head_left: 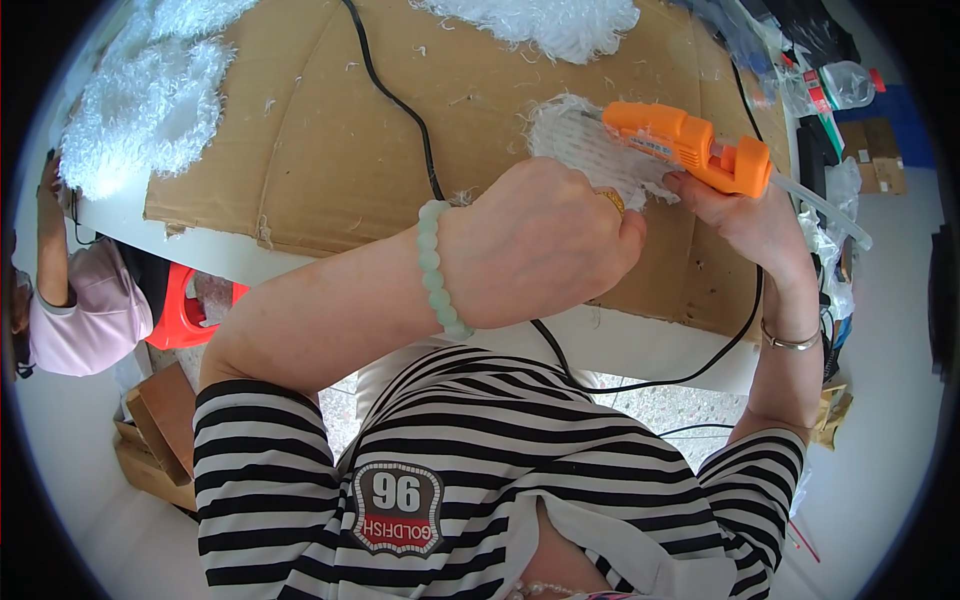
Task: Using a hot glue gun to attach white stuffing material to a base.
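Observation:
An orange hot glue gun (pixel 690 143) is gripped from below by my right hand (pixel 735 215), a pale glue stick (pixel 825 212) poking out of its back. Its nozzle points left over a white fringed, mesh-like piece (pixel 570 140) on the cardboard. My left hand (pixel 540 235) is closed in a fist just on the near side of that piece, back of the hand up. What its curled fingers hold, if anything, is hidden beneath it.
A brown cardboard sheet (pixel 310 130) covers much of the white table. White fringe heaps lie at the far left (pixel 150 110) and far middle (pixel 560 25). Black cable (pixel 400 105) crosses the cardboard. A plastic bottle (pixel 845 85) lies far right. Another person (pixel 90 310) is at left, near a red stool (pixel 180 305).

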The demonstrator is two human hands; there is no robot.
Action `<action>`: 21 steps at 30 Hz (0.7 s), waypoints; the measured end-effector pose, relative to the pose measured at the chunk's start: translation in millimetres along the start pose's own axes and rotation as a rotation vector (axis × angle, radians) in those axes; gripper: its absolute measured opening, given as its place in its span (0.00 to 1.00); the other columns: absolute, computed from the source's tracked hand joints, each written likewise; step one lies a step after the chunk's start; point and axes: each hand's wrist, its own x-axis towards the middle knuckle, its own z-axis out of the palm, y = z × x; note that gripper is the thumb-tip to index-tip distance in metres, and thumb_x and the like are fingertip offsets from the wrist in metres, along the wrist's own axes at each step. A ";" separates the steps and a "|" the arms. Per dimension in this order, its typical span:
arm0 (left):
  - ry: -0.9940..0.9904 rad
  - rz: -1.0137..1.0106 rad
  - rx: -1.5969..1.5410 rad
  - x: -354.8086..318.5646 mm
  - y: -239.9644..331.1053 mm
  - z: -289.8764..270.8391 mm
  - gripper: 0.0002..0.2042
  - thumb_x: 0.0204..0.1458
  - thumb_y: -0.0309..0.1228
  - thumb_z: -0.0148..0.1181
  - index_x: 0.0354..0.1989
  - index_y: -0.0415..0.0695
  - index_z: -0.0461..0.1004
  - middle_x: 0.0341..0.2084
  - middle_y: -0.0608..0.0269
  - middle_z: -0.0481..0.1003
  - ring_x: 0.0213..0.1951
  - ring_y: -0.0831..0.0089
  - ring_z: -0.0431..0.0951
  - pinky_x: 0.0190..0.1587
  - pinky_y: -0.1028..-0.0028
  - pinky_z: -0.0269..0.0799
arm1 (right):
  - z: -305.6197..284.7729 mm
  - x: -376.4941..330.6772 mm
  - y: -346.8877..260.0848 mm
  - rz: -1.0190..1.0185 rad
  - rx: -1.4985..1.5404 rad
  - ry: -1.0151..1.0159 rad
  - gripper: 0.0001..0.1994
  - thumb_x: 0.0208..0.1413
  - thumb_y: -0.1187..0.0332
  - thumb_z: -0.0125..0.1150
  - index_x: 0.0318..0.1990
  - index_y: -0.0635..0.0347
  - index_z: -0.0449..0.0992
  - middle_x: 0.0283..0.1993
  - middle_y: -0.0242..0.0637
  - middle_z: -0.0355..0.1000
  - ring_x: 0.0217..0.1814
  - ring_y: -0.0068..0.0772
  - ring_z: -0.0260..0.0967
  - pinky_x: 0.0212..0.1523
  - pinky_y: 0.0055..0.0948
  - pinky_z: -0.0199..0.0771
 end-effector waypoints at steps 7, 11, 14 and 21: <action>0.018 0.002 0.001 -0.4 0.6 1.0 0.12 0.40 0.36 0.60 0.31 0.42 0.71 0.16 0.65 0.68 0.20 0.70 0.72 0.21 0.73 0.68 | -0.1 1.6 -1.0 -0.016 0.064 -0.026 0.12 0.47 0.67 0.63 0.38 0.62 0.73 0.28 0.27 0.72 0.29 0.16 0.64 0.32 0.20 0.66; 0.008 -0.003 -0.005 -0.7 0.5 0.8 0.12 0.40 0.36 0.60 0.31 0.42 0.71 0.16 0.65 0.68 0.20 0.70 0.72 0.21 0.73 0.67 | 2.1 2.4 -3.8 0.014 0.103 -0.103 0.12 0.46 0.70 0.64 0.38 0.62 0.73 0.30 0.27 0.72 0.30 0.15 0.63 0.33 0.19 0.66; 0.014 -0.004 -0.006 -1.1 1.2 2.0 0.13 0.40 0.36 0.60 0.32 0.42 0.71 0.15 0.66 0.68 0.20 0.71 0.71 0.21 0.73 0.66 | 5.0 4.3 5.8 -0.045 0.159 -0.108 0.12 0.45 0.71 0.65 0.38 0.63 0.73 0.29 0.27 0.71 0.30 0.15 0.63 0.32 0.19 0.66; -0.003 0.006 0.020 -1.3 1.7 0.3 0.13 0.39 0.37 0.60 0.31 0.42 0.72 0.16 0.65 0.68 0.21 0.71 0.71 0.21 0.74 0.66 | 5.1 0.5 -10.9 -0.008 0.035 -0.082 0.12 0.45 0.70 0.66 0.37 0.63 0.72 0.29 0.27 0.71 0.29 0.15 0.63 0.32 0.18 0.66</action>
